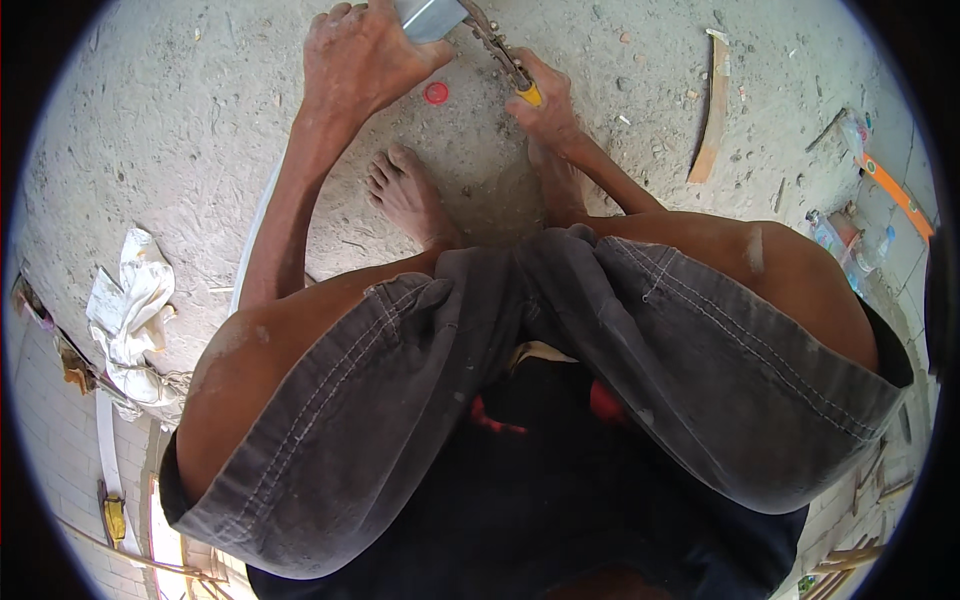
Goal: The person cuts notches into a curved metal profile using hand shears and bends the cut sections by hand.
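Note:
At the top centre my left hand [355, 55] is closed on a grey metal piece [425, 14], which runs out of view at the top edge. Just right of it my right hand [545, 105] is wrapped round the yellow handle [528, 92] of a dark metal hand tool [492, 40], whose head reaches up to the piece's right end. Whether the tool's head grips the piece I cannot make out. Below and between my hands a small red plastic ring or cap [436, 92] lies on the dusty floor, above my bare feet [410, 195].
A flat wooden strip [710, 120] lies at the right. Farther right are an orange level [895, 190] and plastic bottles [855, 250]. At the left lie crumpled white sacking [135, 320] and a long strip with a yellow tool [115, 518]. My bent knees fill the lower middle.

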Tool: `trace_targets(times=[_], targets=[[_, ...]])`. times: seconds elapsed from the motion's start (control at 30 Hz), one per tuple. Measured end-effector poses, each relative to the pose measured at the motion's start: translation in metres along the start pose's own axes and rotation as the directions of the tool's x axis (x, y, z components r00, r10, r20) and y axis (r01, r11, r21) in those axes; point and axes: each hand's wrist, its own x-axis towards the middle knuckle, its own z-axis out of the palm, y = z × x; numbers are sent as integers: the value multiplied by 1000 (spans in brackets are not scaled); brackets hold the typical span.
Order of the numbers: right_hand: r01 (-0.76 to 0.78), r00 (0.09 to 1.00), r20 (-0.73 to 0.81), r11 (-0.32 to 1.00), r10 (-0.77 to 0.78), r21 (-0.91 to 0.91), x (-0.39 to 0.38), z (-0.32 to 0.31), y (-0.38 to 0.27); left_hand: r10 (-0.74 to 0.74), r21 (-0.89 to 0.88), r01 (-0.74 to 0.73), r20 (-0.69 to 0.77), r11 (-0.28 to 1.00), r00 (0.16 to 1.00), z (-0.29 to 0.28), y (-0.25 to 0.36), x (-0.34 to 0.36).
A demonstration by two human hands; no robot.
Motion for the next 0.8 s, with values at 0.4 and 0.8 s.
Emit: trace_targets(times=[0.4, 0.8], targets=[[-257, 935, 206, 951, 290, -169, -2, -18, -33, -11, -12, 11, 0, 1000, 1000, 21, -20, -1], [-307, 874, 258, 879, 412, -364, 16, -37, -72, -45, -77, 48, 42, 996, 998, 38, -41, 15]])
